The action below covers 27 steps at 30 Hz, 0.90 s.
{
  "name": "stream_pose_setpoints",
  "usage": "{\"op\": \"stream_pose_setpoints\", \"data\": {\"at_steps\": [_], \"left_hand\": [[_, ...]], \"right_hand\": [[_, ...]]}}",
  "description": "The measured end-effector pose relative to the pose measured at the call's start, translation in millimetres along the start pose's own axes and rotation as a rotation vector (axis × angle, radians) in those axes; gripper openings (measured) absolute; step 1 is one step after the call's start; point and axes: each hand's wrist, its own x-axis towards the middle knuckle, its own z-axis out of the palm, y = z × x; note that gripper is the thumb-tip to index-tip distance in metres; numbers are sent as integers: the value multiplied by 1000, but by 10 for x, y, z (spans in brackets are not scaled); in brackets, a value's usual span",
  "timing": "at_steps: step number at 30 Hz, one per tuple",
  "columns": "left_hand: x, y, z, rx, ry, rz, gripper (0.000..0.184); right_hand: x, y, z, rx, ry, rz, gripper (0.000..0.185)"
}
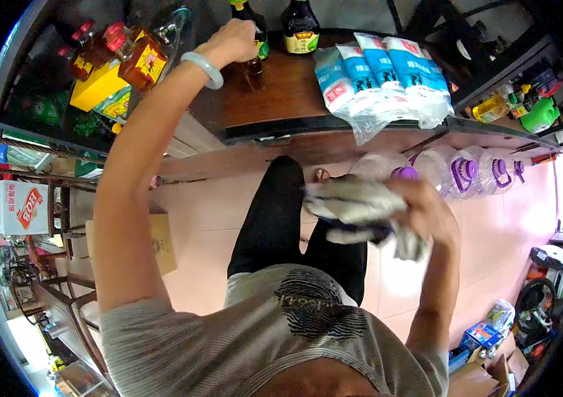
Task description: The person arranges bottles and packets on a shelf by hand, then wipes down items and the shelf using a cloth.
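1. In the upper middle of the frame, the person's left hand is clasping a small brown bottle by its top; the hand itself is hiding most of that hold.
2. The small brown bottle is showing its lower part just under the fingers, over a dark wooden shelf; whether its base is touching the wood, I cannot tell.
3. A pale bracelet is circling the left wrist.
4. Right of centre, the right hand is grasping a crumpled grey-white cloth with dark parts. Both are blurring, so the separate fingers are hard to make out. The cloth is hanging in front of the person's dark-clad legs.
5. A green-capped dark bottle is standing right behind the left hand, and another dark bottle with a yellow label is standing near it, to the right.
6. Blue-and-white packets are lying in clear plastic at the upper right of centre.
7. Red-capped amber bottles are crowding the upper left, by a yellow box.
8. Clear jugs with purple caps are lining up at the right, below the shelf.
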Motion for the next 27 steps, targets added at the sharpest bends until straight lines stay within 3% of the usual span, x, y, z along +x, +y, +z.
{"op": "stream_pose_setpoints", "data": {"at_steps": [3, 4, 6, 7, 8, 11, 13, 14, 17, 18, 21, 25, 27], "left_hand": [[-111, -38, -117, 14, 79, 64, 21], [-155, -31, -168, 20, 96, 86, 20], [-211, -35, -212, 19, 104, 65, 20], [-240, -25, -245, 22, 106, 59, 19], [-289, 22, -330, 16, 63, 52, 18], [-338, -13, -277, 30, 143, 121, 17], [-397, 27, -313, 1, 137, 131, 17], [-413, 41, -315, -20, 128, 128, 17], [-431, 101, -308, -69, 113, 138, 17], [-421, 119, -317, -58, 102, 130, 17], [-408, 149, -327, -39, 60, 106, 18], [-368, 249, -340, -27, 73, 101, 18], [-320, 262, -213, -13, 145, 119, 17]], "right_hand": [[1043, -110, 74, -150, 96, 30, 47], [1333, 63, 236, -176, 266, -28, 45], [1881, -11, 325, -442, 256, 220, 39], [2092, 108, 429, -494, 331, 196, 39], [2341, 214, 556, -592, 325, 305, 37], [2871, 1063, 1188, -899, 492, 231, 23], [3060, 1046, 1280, -889, 443, 365, 22], [3112, 1053, 1327, -883, 407, 428, 22], [3049, 1040, 1193, -717, 207, 336, 21], [2951, 1000, 1200, -852, 276, 228, 21], [2718, 814, 1177, -774, 11, 244, 20], [2138, 679, 1392, -838, 146, 54, 19], [1700, 549, 1413, -738, 151, 81, 19]]}}
